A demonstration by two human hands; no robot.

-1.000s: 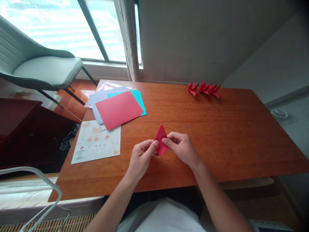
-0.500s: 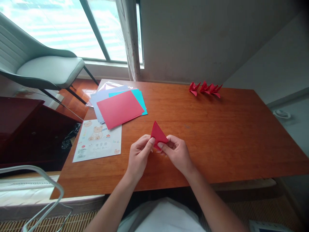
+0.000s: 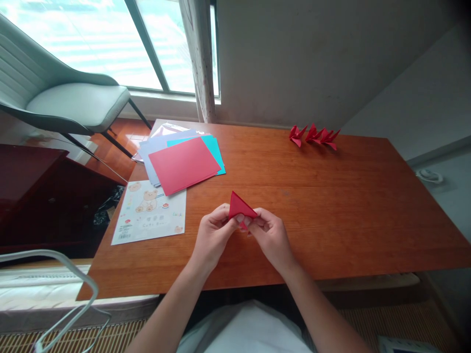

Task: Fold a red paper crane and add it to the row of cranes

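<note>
A small folded piece of red paper (image 3: 240,208) is held just above the wooden table (image 3: 331,206), near its front edge. My left hand (image 3: 213,235) pinches its left side with thumb and fingers closed. My right hand (image 3: 270,234) pinches its right side, fingers curled round the lower part. The paper's pointed tip faces up and away from me; its lower part is hidden between my fingers.
A stack of coloured sheets, with a red sheet (image 3: 184,164) on top, lies at the table's back left. A printed sheet with a bear picture (image 3: 150,211) lies in front of it. Several red folded paper figures (image 3: 312,135) stand at the back. A grey chair (image 3: 69,103) stands by the window.
The folded red paper has tilted over and turned in my fingers, from upright and diamond-like to a flatter triangle. Both hands have stayed close together, shifting slightly.
</note>
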